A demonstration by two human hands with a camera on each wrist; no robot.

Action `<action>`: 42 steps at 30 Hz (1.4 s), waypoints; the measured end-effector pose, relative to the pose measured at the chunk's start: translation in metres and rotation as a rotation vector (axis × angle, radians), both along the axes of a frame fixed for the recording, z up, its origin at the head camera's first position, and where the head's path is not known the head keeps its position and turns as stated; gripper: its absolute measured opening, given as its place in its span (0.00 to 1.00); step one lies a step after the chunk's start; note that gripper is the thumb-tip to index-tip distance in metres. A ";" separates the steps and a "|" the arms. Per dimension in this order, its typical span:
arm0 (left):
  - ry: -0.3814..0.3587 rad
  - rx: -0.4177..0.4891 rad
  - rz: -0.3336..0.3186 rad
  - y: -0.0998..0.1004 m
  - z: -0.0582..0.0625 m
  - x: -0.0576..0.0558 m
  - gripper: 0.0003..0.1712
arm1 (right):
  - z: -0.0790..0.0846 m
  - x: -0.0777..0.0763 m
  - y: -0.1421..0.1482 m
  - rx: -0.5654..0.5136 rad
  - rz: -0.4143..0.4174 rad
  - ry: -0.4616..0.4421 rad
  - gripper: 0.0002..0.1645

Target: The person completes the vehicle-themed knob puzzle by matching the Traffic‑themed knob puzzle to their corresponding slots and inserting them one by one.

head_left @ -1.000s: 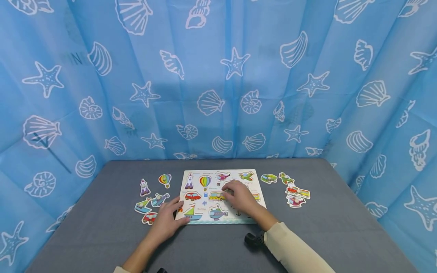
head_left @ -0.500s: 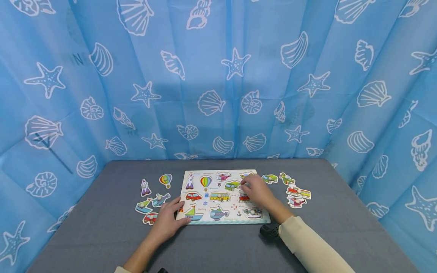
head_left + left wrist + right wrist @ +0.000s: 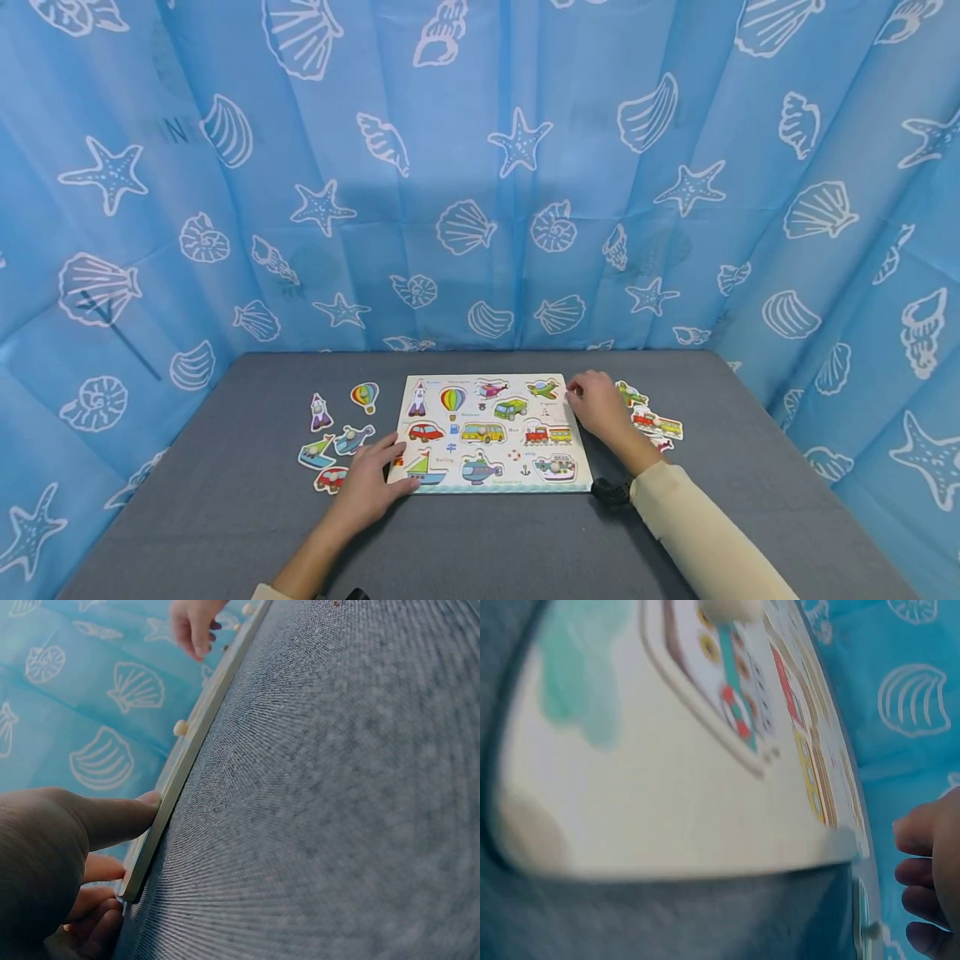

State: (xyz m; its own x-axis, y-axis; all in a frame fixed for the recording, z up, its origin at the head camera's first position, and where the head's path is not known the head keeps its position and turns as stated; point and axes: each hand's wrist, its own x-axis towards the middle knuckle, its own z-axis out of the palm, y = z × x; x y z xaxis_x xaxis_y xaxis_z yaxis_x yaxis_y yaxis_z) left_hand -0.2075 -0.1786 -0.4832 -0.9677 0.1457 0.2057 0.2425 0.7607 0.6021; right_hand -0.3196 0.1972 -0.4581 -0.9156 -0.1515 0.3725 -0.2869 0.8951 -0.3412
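A wooden puzzle board (image 3: pixel 517 483) with vehicle pictures lies flat on the table. My left hand (image 3: pixel 367 479) rests at its near left corner, thumb (image 3: pixel 124 817) straight on the front edge, other fingers at the left side. Knobbed bus (image 3: pixel 491 435) and ship (image 3: pixel 551 472) pieces sit in their places on the board. Just beyond the board's right edge hovers my right hand (image 3: pixel 600 408), fingers loosely bent, nothing visible between them. Below those fingers in the right wrist view stands a knobbed piece (image 3: pixel 860 919); in the head view the hand hides the truck piece there.
Right of the board lie plane (image 3: pixel 632 394), train (image 3: pixel 657 422) and partly hidden helicopter (image 3: pixel 663 443) pieces. Rocket (image 3: pixel 319 412), balloon (image 3: pixel 365 396), sailboat (image 3: pixel 315 452), submarine (image 3: pixel 352 438) and car (image 3: pixel 330 479) pieces lie to the left. A blue shell-patterned curtain (image 3: pixel 480 275) hangs behind the grey table (image 3: pixel 480 550).
My right hand has left the bus piece on the board and swung right, over the train picture, to the loose truck piece. My left hand stays at the corner.
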 end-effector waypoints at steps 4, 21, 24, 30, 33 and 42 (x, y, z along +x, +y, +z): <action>-0.002 -0.002 0.001 0.000 0.001 0.000 0.34 | 0.000 -0.004 0.008 -0.012 -0.023 -0.010 0.03; 0.011 0.008 0.004 0.000 -0.002 0.000 0.35 | -0.008 -0.016 0.031 0.027 -0.164 -0.115 0.06; 0.007 0.003 0.004 0.000 -0.002 0.001 0.35 | -0.008 -0.016 0.030 0.021 -0.178 -0.122 0.06; -0.007 0.000 0.012 -0.001 -0.003 -0.002 0.35 | -0.008 -0.017 0.028 0.024 -0.188 -0.118 0.06; -0.007 -0.003 0.007 -0.001 -0.002 -0.001 0.35 | -0.008 -0.018 0.028 0.029 -0.187 -0.128 0.06; -0.004 0.000 0.004 0.000 0.001 0.002 0.35 | -0.003 -0.022 0.027 0.049 -0.172 -0.168 0.07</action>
